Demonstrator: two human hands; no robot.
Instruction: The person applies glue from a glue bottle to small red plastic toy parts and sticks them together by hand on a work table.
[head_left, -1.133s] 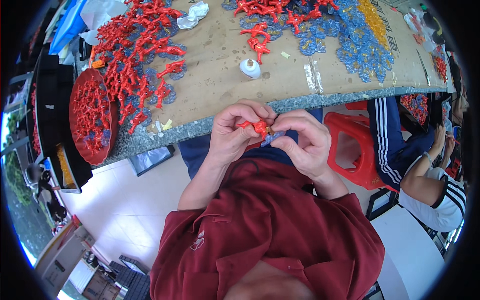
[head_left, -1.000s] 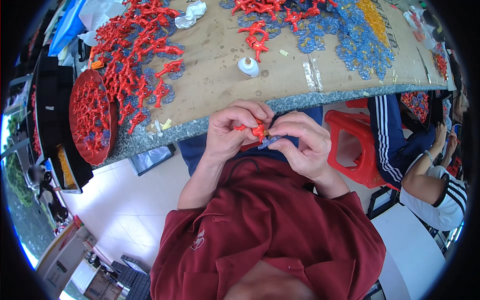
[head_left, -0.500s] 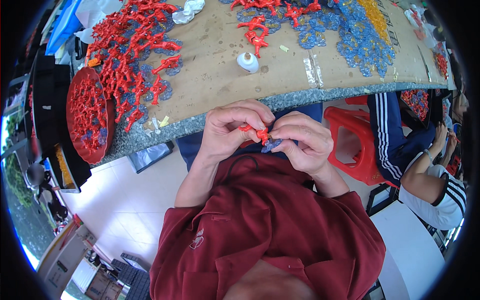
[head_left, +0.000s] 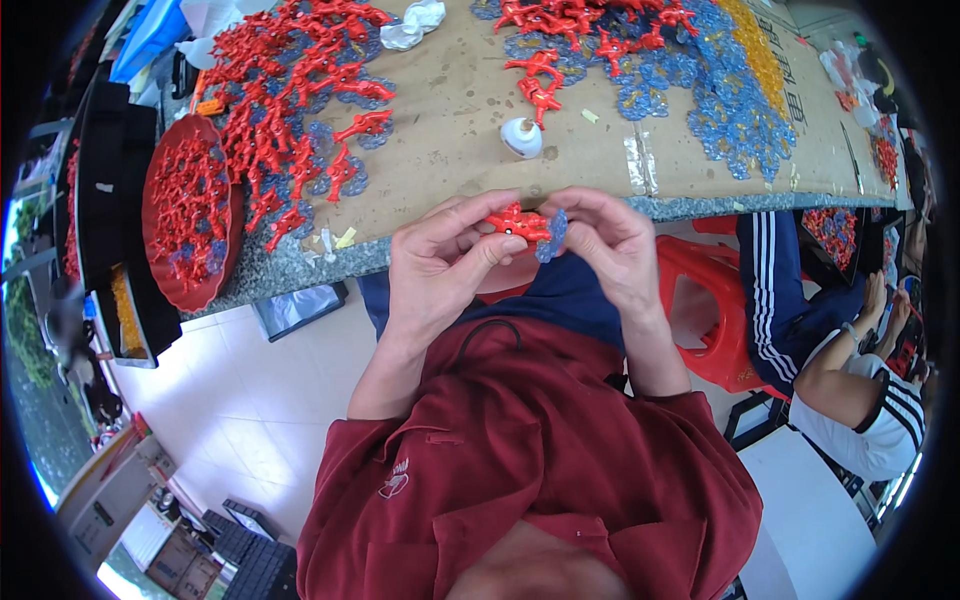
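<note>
My left hand [head_left: 448, 245] pinches a small red plastic figure [head_left: 518, 224] between thumb and fingers, just in front of the table edge. At the figure's right end is a translucent blue base piece [head_left: 552, 236], standing on edge and touching the figure. My right hand [head_left: 606, 243] grips this blue piece by its far side with thumb and fingertips. Straight ahead on the cardboard stands a white squeeze bottle [head_left: 522, 138] with a brownish tip. Whether the figure and the blue piece are joined cannot be told.
Red figures on blue bases [head_left: 290, 100] crowd the table's left. Beside them is a red tray [head_left: 190, 220] of figures. Blue pieces [head_left: 735, 115] and yellow pieces [head_left: 755, 50] lie at the right. A red stool [head_left: 710, 310] and a co-worker's arm [head_left: 840, 375] are to my right.
Both hands have risen slightly toward the table edge. The red figure has turned to lie sideways, with the blue piece now upright at its right end. The whole view has shifted a little.
</note>
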